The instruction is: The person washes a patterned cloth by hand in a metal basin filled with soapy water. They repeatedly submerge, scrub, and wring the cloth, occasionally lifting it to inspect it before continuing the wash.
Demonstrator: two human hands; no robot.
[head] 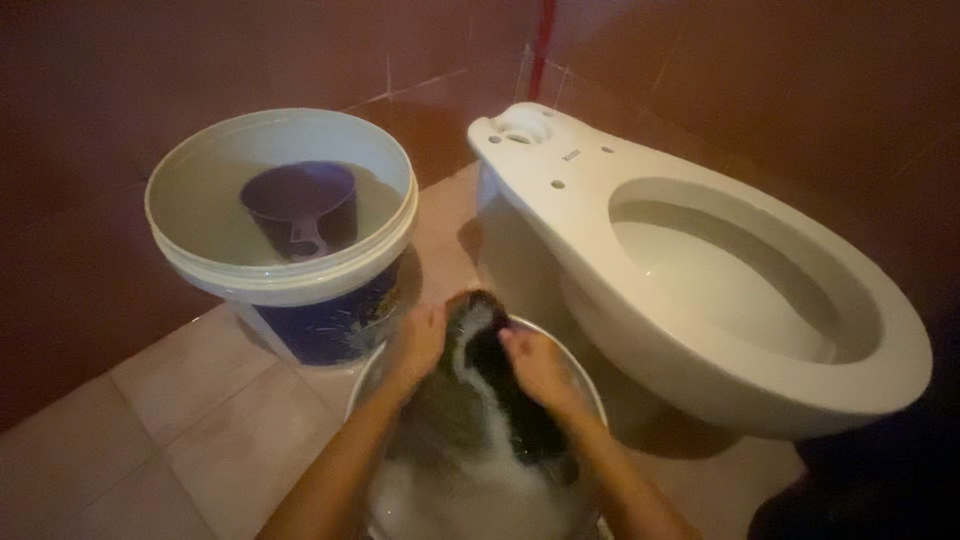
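Both hands down in a round white basin (590, 395) on the tiled floor (150, 420), working a dark wet cloth (480, 345) streaked with white suds. Left hand (418, 338) on the left edge of the cloth, fingers curled and closed around a fold of it. Right hand (535, 365) on the right side, fingers bent and clamped onto the fabric, thumb pressed along its top. Cloth bunched up between the two hands, its upper end lifted above the far rim of the basin, its lower part trailing down into foamy water (470, 490). Just behind and to the left, a large white bucket (300, 280) with a dark blue label, filled with water, a dark scoop (300, 205) with a handle floating inside. On the right, close beside the basin, a white toilet bowl (700, 290) without seat. Behind, dark reddish tiled walls (200, 60).
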